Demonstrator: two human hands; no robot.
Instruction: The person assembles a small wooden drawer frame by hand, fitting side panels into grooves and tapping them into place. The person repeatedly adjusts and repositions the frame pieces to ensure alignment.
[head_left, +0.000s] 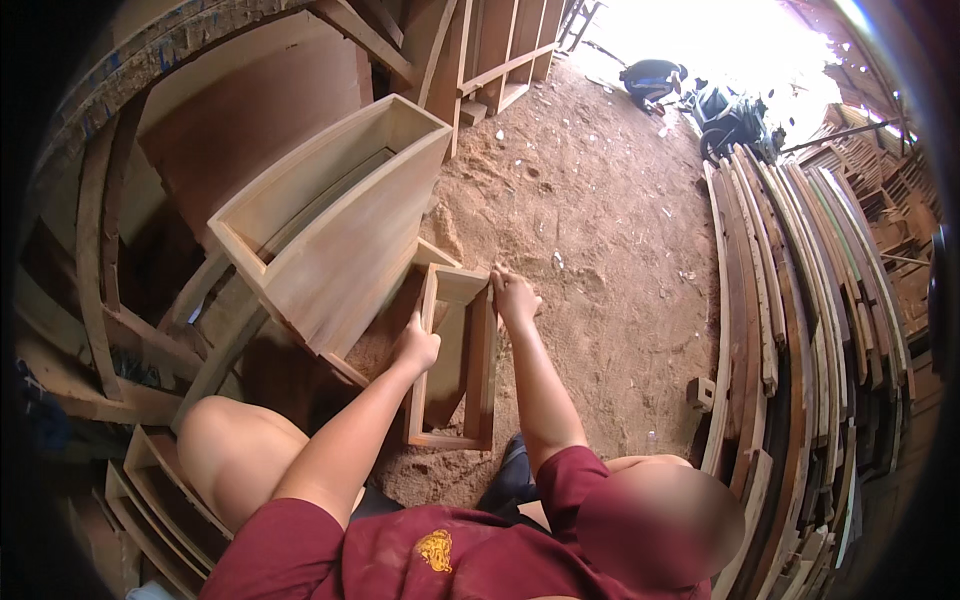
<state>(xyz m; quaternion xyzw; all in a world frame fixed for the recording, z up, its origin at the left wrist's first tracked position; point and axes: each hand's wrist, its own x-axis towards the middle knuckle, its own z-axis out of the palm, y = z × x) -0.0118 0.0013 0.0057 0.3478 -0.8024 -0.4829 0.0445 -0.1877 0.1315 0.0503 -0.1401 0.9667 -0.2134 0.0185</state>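
A narrow, drawer-like wooden box (482, 385) stands tilted in front of me, its long opening toward me. Sandy ground shows through part of it, so its floor does not seem to fill the whole frame. My left hand (415, 345) is closed around the left side wall. At the far right corner, my right hand (515, 297) grips the rim with bent fingers. Just left of the box leans a larger open wooden drawer (350, 250), pale inside, with a smooth side panel. Behind my left hand, part of another wooden piece (432, 252) shows, mostly hidden.
Long wooden planks (770, 350) are stacked along the right, with a small wooden block (701, 394) beside them. Wooden frames (505, 50) stand at the far left. Sandy ground (600, 270) runs between. A motorbike (735, 120) is parked at the back; curved boards (160, 500) lie at lower left.
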